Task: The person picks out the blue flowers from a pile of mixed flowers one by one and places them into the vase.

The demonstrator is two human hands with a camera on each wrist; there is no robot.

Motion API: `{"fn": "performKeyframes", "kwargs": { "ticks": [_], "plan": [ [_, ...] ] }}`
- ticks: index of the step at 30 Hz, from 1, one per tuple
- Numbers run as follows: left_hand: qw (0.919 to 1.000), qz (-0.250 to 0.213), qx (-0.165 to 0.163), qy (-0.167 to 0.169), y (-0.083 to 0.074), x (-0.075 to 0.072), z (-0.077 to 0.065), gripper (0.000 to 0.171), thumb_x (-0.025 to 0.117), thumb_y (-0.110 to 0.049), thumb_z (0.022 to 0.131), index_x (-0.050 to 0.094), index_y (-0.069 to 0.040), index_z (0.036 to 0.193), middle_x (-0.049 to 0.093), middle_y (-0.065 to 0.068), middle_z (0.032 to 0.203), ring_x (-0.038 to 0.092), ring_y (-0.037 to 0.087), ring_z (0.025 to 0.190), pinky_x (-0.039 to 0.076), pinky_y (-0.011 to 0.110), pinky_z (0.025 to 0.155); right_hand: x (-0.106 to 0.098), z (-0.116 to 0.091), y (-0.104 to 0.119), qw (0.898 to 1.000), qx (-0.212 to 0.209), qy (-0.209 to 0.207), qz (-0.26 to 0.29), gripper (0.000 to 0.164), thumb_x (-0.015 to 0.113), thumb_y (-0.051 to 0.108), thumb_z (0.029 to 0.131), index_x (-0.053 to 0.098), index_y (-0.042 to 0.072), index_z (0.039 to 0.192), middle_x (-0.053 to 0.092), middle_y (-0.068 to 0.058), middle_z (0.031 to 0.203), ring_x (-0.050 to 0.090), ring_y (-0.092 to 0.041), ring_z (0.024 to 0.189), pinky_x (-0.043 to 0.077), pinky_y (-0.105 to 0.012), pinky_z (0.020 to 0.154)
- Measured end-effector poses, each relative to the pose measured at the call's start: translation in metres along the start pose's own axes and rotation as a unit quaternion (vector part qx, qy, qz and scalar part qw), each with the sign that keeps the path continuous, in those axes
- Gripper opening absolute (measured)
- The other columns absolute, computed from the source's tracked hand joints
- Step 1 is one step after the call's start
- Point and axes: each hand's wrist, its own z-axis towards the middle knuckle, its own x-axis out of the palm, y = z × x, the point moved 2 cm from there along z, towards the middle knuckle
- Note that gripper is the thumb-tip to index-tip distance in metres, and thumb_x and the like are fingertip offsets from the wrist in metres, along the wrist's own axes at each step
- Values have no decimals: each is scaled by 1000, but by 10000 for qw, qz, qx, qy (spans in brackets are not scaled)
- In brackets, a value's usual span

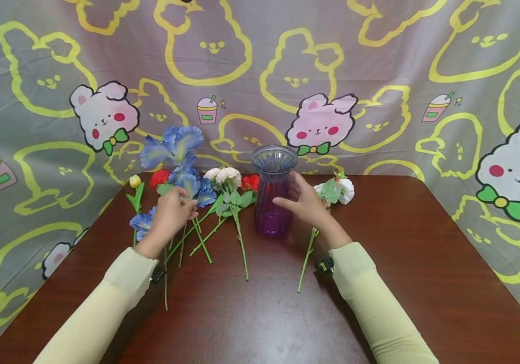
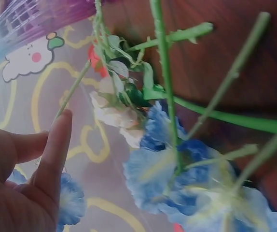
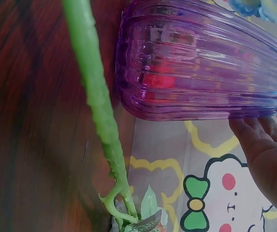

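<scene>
- Purple-and-blue see-through ribbed vase (image 1: 266, 199), standing upright on the brown wood-look surface (image 1: 260, 313), just left of the person's right grip (image 1: 307, 205)!
- And that right grip is spread around it, thumb across the front, fingers at the side, presumably to steady a top-heavy shape; how firmly it presses, one cannot tell.
- Over to the left grip (image 1: 171, 215), pinching a thin green stem (image 2: 75, 87) between thumb and fingertip, a light hold that suits something so slender.
- Up top, what looks like that stem's own bloom, a blue ruffled flower with yellow streaks (image 1: 182, 144), rises beyond the fingers, likely so no petal gets crushed.
- Waiting around: a cream many-petalled flower (image 1: 228, 178) and a red flower (image 1: 251, 183) left of the vase, a white flower (image 1: 345, 191) to its right; stems point towards the person, probably for easy picking.
- What a looker, this vase: deep violet at the base, a narrowed neck, smoky blue at the flared rim (image 1: 274, 148), with red glowing through its wall in the right wrist view!
</scene>
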Motion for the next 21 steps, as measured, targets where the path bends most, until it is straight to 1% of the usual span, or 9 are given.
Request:
{"fn": "performKeyframes", "kwargs": {
  "ticks": [2,5,8,10,13,17,21],
  "plan": [
    [9999,37,141,-20,-5,1,1,27,59,-20,86,48,0,100,63,5,67,60,16,53,46,30,51,0,0,-2,10000,15,3,26,71,69,13,77,28,2,134,40,-19,130,38,-26,119,33,-41,95],
    [9994,38,331,-27,-12,2,3,25,59,-20,86,49,0,99,63,4,67,61,17,55,46,32,54,0,3,-15,10000,21,-9,42,73,70,18,76,29,6,135,40,-15,131,38,-22,120,33,-38,95],
    [9985,-24,531,-138,-20,4,4,23,59,-18,85,50,0,97,63,5,67,60,16,54,47,33,56,0,6,-29,10000,38,-40,0,75,71,25,74,29,12,135,41,-10,131,38,-17,119,34,-35,95],
    [9974,-90,675,-216,-27,5,5,21,60,-16,85,50,0,95,63,6,67,60,14,53,47,33,56,0,7,-33,10000,51,-54,-58,76,71,29,74,29,14,135,42,-8,131,39,-15,119,34,-33,94],
    [9963,-226,775,-281,-35,7,6,21,61,-16,84,49,-2,94,63,5,67,59,12,52,48,30,52,-1,7,-31,9999,62,-44,-123,77,71,30,74,29,13,136,41,-8,131,39,-15,119,34,-33,94],
    [9944,-451,900,-330,-46,8,7,22,61,-16,84,48,-3,95,62,5,69,59,12,54,48,27,50,-1,4,-16,10000,40,13,24,75,71,20,75,28,6,135,40,-15,132,38,-22,120,33,-38,95],
    [9903,-766,1112,-331,-58,10,7,22,60,-15,84,48,-3,97,63,7,73,61,15,58,48,26,51,-1,1,-1,9999,30,43,115,71,69,11,77,28,0,134,40,-20,130,38,-28,120,32,-43,95]
  ]
}}
